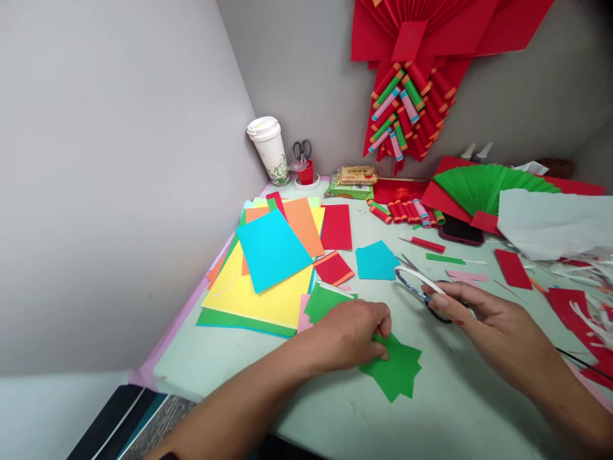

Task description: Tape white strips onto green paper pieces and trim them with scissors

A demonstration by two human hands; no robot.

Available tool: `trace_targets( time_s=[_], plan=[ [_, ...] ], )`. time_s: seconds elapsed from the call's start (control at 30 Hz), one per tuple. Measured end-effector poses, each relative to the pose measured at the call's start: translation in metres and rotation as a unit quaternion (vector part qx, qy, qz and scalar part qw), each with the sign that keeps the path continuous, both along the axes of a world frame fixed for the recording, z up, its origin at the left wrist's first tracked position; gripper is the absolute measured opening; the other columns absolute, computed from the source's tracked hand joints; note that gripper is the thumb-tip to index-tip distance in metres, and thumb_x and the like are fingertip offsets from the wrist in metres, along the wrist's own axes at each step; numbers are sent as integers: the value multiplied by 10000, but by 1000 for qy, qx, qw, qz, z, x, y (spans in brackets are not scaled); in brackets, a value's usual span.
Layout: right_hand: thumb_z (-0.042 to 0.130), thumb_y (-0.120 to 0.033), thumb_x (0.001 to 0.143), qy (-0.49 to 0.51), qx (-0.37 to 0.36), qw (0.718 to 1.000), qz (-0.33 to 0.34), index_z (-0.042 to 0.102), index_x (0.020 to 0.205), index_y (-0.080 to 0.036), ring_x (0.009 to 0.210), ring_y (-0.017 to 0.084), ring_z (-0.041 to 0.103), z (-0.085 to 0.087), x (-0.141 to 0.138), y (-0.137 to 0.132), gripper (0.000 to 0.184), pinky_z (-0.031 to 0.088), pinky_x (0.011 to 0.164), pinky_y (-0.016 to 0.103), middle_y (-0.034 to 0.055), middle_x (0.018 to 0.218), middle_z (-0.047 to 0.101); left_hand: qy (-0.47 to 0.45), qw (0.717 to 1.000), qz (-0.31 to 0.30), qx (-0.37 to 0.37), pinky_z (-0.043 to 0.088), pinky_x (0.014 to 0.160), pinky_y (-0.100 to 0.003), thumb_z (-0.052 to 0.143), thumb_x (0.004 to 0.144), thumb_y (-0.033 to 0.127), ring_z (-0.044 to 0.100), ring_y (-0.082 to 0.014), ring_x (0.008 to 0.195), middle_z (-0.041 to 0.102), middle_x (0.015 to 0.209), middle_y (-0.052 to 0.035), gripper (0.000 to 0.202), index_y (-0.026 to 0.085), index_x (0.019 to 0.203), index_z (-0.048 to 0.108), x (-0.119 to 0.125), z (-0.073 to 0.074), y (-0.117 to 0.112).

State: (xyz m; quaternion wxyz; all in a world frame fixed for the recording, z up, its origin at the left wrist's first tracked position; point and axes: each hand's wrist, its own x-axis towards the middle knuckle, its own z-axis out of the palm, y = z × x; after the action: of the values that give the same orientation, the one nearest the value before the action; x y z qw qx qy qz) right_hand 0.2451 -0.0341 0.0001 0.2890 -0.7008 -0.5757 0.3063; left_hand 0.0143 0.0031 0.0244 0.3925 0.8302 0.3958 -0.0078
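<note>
My left hand (pixel 352 332) reaches over the table with curled fingers, thumb and fingertips on a green zigzag-edged paper piece (pixel 400 370). The paper lies near the table's front, partly under the hand. My right hand (pixel 493 326) grips a thin white ring, which looks like a roll of tape (pixel 416 278), with bluish print on its inner side. Beneath the roll lie scissors, their blade tip (pixel 408 262) and black handle partly hidden. Another green paper piece (pixel 328 301) sits behind my left wrist. Blue cut pieces (pixel 377 260) rest beyond the hands.
Coloured paper sheets (pixel 268 303) are piled at the left. A white cup (pixel 269 150) and a red pot (pixel 305 172) with scissors stand by the wall. Paper rolls (pixel 407 211), a red marker (pixel 426 244), a phone (pixel 460 230) and a green fan (pixel 488 188) lie at the back.
</note>
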Motion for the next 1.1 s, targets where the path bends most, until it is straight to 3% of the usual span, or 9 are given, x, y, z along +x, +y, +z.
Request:
trace_targets(
  time_s=[0.1, 0.23, 0.33, 0.5, 0.57, 0.67, 0.77, 0.9, 1.1],
  plan=[
    [569, -616, 865, 4, 4, 1000, 4, 764, 1074, -312, 829, 267, 732, 2, 2, 0, 417, 552, 590, 295, 11, 1024, 782, -70, 997, 13, -37, 400, 606, -227, 787, 741, 199, 578, -139, 707, 645, 778, 24, 176, 214, 851, 651, -4, 4, 4],
    [612, -616, 828, 33, 5, 999, -5, 782, 1035, -310, 820, 275, 733, 4, 2, 1, 407, 553, 569, 294, 19, 1005, 788, -235, 971, 34, 35, 494, 775, -273, 702, 812, 208, 642, -176, 856, 704, 870, -42, 18, 203, 800, 714, -7, 7, 6],
    [643, -597, 810, 54, 9, 998, -22, 788, 1012, -301, 869, 282, 730, 5, 0, 2, 387, 559, 591, 293, 28, 1052, 780, -276, 955, 53, 98, 506, 852, -325, 637, 820, 148, 654, -205, 931, 729, 925, -73, 144, 222, 800, 759, -9, 7, 7],
    [651, -554, 821, 70, 7, 997, -41, 786, 1015, -291, 903, 272, 709, 8, -9, 0, 353, 544, 664, 307, 27, 1043, 779, -307, 944, 44, 114, 474, 973, -365, 591, 884, 172, 668, -193, 966, 768, 941, -56, 212, 249, 798, 769, -14, 3, 14],
    [644, -541, 833, 69, 4, 997, -36, 786, 1008, -287, 933, 276, 701, 9, -10, 0, 339, 538, 679, 306, 28, 1038, 780, -315, 942, 65, 92, 467, 989, -358, 583, 916, 220, 677, -188, 976, 775, 945, -52, 189, 246, 861, 762, -15, 2, 17],
    [650, -520, 839, 81, -1, 997, -6, 786, 972, -271, 958, 279, 700, 9, -11, 0, 313, 547, 782, 324, 34, 1007, 783, -295, 943, 154, 24, 507, 885, -310, 634, 894, 272, 680, -181, 923, 760, 940, -55, 112, 214, 933, 722, -16, 4, 18],
    [647, -506, 848, 98, -11, 995, 7, 780, 979, -247, 891, 267, 712, 7, -11, 2, 319, 553, 804, 336, 42, 943, 782, -272, 937, 216, -41, 500, 785, -267, 730, 814, 324, 648, -162, 822, 724, 868, -31, 149, 189, 856, 682, -17, 7, 19],
    [619, -476, 876, 120, -6, 990, 77, 780, 986, -239, 801, 227, 702, 3, -14, 3, 307, 564, 725, 294, 31, 877, 763, -264, 926, 241, -119, 456, 702, -242, 783, 749, 399, 580, -140, 750, 663, 783, -5, 256, 174, 768, 660, -16, 3, 21],
    [600, -364, 929, 100, 53, 981, 155, 762, 993, -272, 846, 179, 668, -5, -22, 2, 197, 510, 767, 248, 0, 868, 720, -296, 904, 237, -199, 397, 611, -225, 822, 702, 406, 536, -118, 691, 608, 760, 10, 324, 160, 842, 664, -13, -3, 20]
  ],
)
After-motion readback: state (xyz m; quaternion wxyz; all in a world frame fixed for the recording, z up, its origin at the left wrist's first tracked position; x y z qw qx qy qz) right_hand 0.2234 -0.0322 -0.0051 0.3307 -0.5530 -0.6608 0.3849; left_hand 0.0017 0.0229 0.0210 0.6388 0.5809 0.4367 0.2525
